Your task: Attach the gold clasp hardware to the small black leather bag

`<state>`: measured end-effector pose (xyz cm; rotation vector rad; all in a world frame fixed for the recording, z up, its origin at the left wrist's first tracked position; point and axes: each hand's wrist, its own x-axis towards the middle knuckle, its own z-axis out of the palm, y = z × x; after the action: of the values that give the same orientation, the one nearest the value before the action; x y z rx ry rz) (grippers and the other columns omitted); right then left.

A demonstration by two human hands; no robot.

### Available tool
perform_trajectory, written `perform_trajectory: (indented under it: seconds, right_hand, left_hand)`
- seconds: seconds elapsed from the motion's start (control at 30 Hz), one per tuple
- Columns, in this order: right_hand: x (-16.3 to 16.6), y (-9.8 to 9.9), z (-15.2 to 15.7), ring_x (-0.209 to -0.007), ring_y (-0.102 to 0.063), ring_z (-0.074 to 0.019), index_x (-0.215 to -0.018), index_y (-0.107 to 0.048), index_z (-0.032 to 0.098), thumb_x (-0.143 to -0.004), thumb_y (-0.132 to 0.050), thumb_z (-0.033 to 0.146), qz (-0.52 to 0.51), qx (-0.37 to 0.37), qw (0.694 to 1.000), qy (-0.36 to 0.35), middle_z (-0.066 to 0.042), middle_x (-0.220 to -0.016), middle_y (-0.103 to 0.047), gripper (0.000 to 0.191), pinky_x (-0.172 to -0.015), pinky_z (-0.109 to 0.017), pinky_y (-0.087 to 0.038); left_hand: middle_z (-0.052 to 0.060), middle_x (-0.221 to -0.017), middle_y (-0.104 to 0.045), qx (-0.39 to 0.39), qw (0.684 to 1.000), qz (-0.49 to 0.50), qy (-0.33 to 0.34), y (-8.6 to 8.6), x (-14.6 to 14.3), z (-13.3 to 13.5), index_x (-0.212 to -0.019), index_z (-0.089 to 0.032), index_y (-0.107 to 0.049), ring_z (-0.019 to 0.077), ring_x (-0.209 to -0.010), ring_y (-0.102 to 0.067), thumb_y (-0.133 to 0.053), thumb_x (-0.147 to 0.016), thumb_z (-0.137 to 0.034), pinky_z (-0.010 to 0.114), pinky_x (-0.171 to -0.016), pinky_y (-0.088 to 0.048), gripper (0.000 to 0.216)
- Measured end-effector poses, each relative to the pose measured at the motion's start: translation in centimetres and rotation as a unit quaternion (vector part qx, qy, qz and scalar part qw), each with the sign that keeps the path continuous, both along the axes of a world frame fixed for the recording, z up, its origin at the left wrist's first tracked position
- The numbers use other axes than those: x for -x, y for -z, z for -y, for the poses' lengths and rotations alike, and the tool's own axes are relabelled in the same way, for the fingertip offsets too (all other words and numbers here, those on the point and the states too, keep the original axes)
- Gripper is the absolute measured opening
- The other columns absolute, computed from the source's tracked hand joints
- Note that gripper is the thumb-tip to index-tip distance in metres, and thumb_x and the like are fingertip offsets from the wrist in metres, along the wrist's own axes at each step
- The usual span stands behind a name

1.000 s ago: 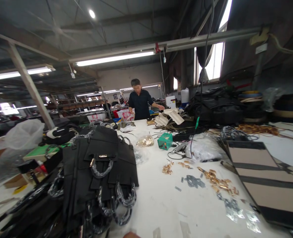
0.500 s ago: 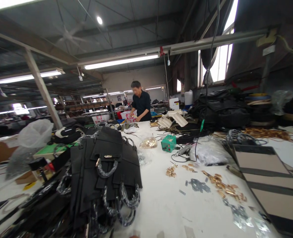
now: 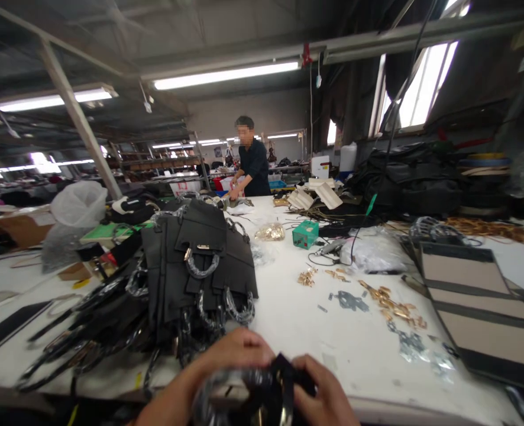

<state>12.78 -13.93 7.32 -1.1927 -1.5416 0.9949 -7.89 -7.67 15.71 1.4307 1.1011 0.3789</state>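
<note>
A: What is held at the bottom edge of the view?

B: A small black leather piece with a plastic-wrapped handle (image 3: 266, 393) is gripped between both hands, low over the near edge of the white worktop (image 3: 297, 331). The left hand (image 3: 235, 355) is closed over its upper left part, fingers curled down; the right hand (image 3: 326, 393) is closed on its right side.

A: Which way is the piece pointed?

B: That cannot be told with certainty. It is blurred and partly covered by the fingers. A dark strap with a metal edge is seen running roughly up and down between the hands, and the wrapped handle curves off to the left below the left hand.

A: What is found nearby?

B: Just beyond the left hand, a stack of flat black leather bag panels with wrapped handles (image 3: 200, 260) is laid on the worktop, its long axis running away from the person. To the right, scattered small gold metal fittings (image 3: 395, 307) and thin grey metal plates (image 3: 348, 300) are spread, well apart from the hands. A small green box (image 3: 305, 234) is set farther back, near a crumpled clear plastic bag (image 3: 371, 251). A beige board with black bands (image 3: 479, 307) is laid at the right edge.

A: Is anyone else seen?

B: A person in dark clothing (image 3: 253, 165) is seen at the far end of the worktop.
</note>
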Motion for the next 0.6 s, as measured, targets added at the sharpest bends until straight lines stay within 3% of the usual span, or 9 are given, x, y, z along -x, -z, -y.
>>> perform_trajectory:
  seconds: [0.1,0.2,0.3,0.4,0.5,0.6]
  right_hand:
    - [-2.1,-2.8,-1.3,-0.075,-0.061,-0.0187,-0.087,-0.065,0.019,-0.085,-0.065,0.045,-0.163,0.040,0.985,0.042,0.000,-0.079,-0.067,0.026,-0.065,-0.027,-0.048]
    - [-3.7,-4.8,-2.6,-0.072,-0.059,-0.0181,-0.090,-0.066,0.018,-0.077,-0.073,0.050,-0.287,0.048,0.953,0.083,0.000,-0.077,-0.067,0.035,-0.063,-0.026,-0.045]
    - [-4.3,-5.2,-3.7,-0.074,-0.061,-0.0189,-0.090,-0.068,0.018,-0.070,-0.077,0.052,-0.349,0.040,0.930,0.108,-0.001,-0.080,-0.069,0.041,-0.066,-0.027,-0.046]
    - [-4.0,-4.6,-4.9,-0.075,-0.062,-0.0183,-0.087,-0.068,0.017,-0.069,-0.079,0.051,-0.372,0.035,0.921,0.106,-0.002,-0.084,-0.071,0.040,-0.067,-0.027,-0.046]
    - [-3.8,-4.3,-6.2,-0.080,-0.064,-0.0191,-0.087,-0.068,0.016,-0.068,-0.079,0.050,-0.376,0.033,0.919,0.116,-0.004,-0.087,-0.072,0.040,-0.072,-0.028,-0.048]
    - [-4.0,-4.2,-7.2,-0.094,-0.066,-0.0235,-0.107,-0.066,0.015,-0.070,-0.077,0.050,-0.339,0.017,0.930,0.139,-0.009,-0.102,-0.072,0.052,-0.084,-0.033,-0.050]
  left_hand:
    - [0.014,-0.090,-0.076,0.090,0.958,0.235,-0.140,-1.7,0.2,-0.3,-0.096,-0.011,-0.077,0.0252,-0.081,-0.068,-0.064,-0.081,-0.053,0.032,-0.071,-0.050,0.046]
    - [0.015,-0.101,-0.075,0.088,0.920,0.341,-0.172,-1.8,-0.3,0.3,-0.107,-0.011,-0.073,0.0293,-0.095,-0.069,-0.059,-0.083,-0.061,0.038,-0.086,-0.051,0.056]
    - [0.014,-0.108,-0.074,0.014,0.928,0.342,-0.147,-1.0,-1.3,1.3,-0.111,-0.014,-0.072,0.0308,-0.104,-0.067,-0.072,-0.079,-0.049,0.040,-0.093,-0.049,0.047]
    - [0.011,-0.107,-0.075,-0.041,0.940,0.293,-0.170,-0.4,-2.5,1.7,-0.111,-0.016,-0.072,0.0286,-0.103,-0.068,-0.081,-0.073,-0.029,0.037,-0.095,-0.048,0.041]
    - [0.010,-0.106,-0.076,-0.050,0.931,0.299,-0.203,-0.6,-3.5,1.2,-0.112,-0.017,-0.071,0.0266,-0.103,-0.068,-0.079,-0.075,-0.028,0.036,-0.096,-0.048,0.039]
    - [0.010,-0.104,-0.076,-0.056,0.922,0.310,-0.225,-1.0,-4.1,0.2,-0.110,-0.016,-0.071,0.0277,-0.102,-0.069,-0.080,-0.073,-0.030,0.037,-0.094,-0.050,0.041]
